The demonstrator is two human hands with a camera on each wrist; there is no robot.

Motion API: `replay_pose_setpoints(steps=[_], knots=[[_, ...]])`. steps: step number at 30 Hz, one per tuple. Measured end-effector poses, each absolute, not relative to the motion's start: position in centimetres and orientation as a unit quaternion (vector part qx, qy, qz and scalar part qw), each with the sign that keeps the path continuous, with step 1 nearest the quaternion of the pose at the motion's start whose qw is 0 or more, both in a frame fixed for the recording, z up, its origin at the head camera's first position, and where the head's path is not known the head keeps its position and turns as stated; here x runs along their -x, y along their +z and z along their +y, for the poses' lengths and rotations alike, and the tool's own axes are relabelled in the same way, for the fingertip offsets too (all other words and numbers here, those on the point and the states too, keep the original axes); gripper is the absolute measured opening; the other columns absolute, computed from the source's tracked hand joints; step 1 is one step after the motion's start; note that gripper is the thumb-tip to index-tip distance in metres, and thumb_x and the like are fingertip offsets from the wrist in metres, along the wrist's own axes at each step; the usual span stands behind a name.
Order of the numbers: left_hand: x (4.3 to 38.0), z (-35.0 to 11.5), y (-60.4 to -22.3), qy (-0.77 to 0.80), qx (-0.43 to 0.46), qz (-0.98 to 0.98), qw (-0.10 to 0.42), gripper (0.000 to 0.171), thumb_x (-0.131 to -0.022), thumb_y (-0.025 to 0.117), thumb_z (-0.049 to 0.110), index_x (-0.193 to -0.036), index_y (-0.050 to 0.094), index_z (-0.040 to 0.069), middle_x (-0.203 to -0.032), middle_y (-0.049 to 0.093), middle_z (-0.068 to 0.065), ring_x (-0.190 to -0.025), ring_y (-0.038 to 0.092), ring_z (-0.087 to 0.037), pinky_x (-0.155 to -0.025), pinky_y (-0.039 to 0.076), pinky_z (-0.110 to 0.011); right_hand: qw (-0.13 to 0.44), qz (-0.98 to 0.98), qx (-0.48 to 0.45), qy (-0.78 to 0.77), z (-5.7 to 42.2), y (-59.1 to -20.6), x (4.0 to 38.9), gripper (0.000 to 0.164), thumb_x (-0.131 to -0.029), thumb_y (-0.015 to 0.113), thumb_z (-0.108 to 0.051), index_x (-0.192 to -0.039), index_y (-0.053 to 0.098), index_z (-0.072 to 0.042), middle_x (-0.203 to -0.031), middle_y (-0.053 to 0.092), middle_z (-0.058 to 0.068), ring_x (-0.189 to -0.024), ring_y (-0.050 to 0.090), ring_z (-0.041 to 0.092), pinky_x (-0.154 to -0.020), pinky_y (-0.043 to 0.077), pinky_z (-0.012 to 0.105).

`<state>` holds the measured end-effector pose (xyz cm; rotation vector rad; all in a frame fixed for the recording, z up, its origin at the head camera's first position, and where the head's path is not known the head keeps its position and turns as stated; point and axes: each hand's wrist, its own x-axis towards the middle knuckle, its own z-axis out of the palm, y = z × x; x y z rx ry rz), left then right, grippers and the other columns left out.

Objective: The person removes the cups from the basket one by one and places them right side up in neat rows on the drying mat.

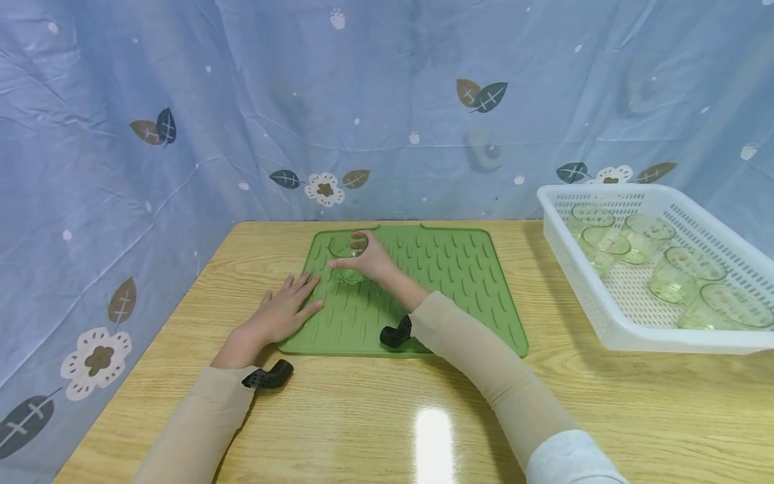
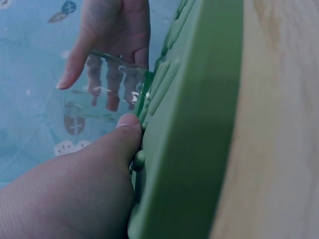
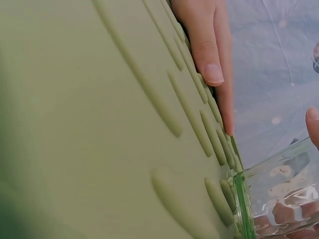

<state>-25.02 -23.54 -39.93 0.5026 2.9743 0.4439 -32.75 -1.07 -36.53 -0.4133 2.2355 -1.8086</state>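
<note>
A clear, green-tinted drinking glass [image 1: 347, 250] stands upright on the left part of a green ridged drying mat [image 1: 447, 289]. My right hand [image 1: 376, 259] holds it from the right, thumb on the near side and fingers round the far side. Through the glass [image 2: 107, 92], the fingers of that hand show in the left wrist view. My left hand [image 1: 283, 316] lies flat over the mat's left edge, fingers spread and straight. Its thumb [image 2: 117, 139] touches the mat close to the glass base.
On the right of the wooden table [image 1: 338, 417] sits a white perforated basket [image 1: 623, 329] with several similar glasses [image 1: 686, 272] in it. A blue patterned cloth [image 1: 387, 94] hangs behind the table and along its left side. Black wrist mounts [image 1: 396, 334] stick out from both sleeves.
</note>
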Motion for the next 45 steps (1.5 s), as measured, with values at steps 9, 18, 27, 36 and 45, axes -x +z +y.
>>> replay_pose_setpoints(steps=[9,18,27,36,45], knots=[[25.1,-23.4,-39.9,0.144,-0.167,0.974,0.046,0.071,-0.11,0.038,0.052,-0.165,0.02,0.011,-0.17,0.01,-0.018,-0.152,0.004,-0.05,-0.108,0.006,-0.082,0.121,0.77,0.147,-0.609,-0.8,-36.5,32.7,0.093,-0.087,0.086,-0.024,-0.159,0.031,-0.006,-0.154,0.045,0.019,-0.137,0.047,0.037,-0.107,0.046,0.052],[25.0,-23.5,-39.8,0.144,-0.164,0.975,0.047,0.071,-0.11,0.038,0.052,-0.165,0.021,0.01,-0.17,0.01,-0.018,-0.152,0.004,-0.049,-0.109,0.006,-0.082,0.124,0.774,0.153,-0.602,-1.0,-36.4,32.7,0.095,-0.088,0.085,-0.024,-0.161,0.026,-0.007,-0.153,0.046,0.021,-0.136,0.049,0.038,-0.106,0.046,0.052],[25.0,-23.5,-39.9,0.148,-0.163,0.974,0.047,0.071,-0.11,0.038,0.052,-0.165,0.021,0.011,-0.17,0.01,-0.018,-0.153,0.004,-0.049,-0.109,0.005,-0.082,0.113,0.773,0.143,-0.608,-1.3,-36.5,32.8,0.09,-0.088,0.085,-0.027,-0.158,0.031,-0.008,-0.15,0.049,0.019,-0.132,0.052,0.037,-0.103,0.048,0.052],[25.1,-23.4,-39.8,0.149,-0.166,0.974,0.045,0.071,-0.11,0.039,0.051,-0.165,0.02,0.01,-0.17,0.01,-0.018,-0.153,0.004,-0.049,-0.109,0.005,-0.082,0.102,0.745,0.123,-0.648,-1.9,-36.7,33.0,0.095,-0.088,0.085,-0.027,-0.16,0.026,-0.006,-0.152,0.045,0.02,-0.132,0.051,0.037,-0.105,0.047,0.052],[25.0,-23.4,-39.6,0.148,-0.165,0.974,0.046,0.07,-0.11,0.039,0.05,-0.165,0.021,0.01,-0.17,0.01,-0.018,-0.152,0.004,-0.049,-0.109,0.005,-0.081,0.067,0.743,0.102,-0.658,-2.3,-36.8,33.7,0.093,-0.091,0.082,-0.027,-0.16,0.022,-0.009,-0.154,0.041,0.019,-0.139,0.045,0.035,-0.105,0.045,0.052]])
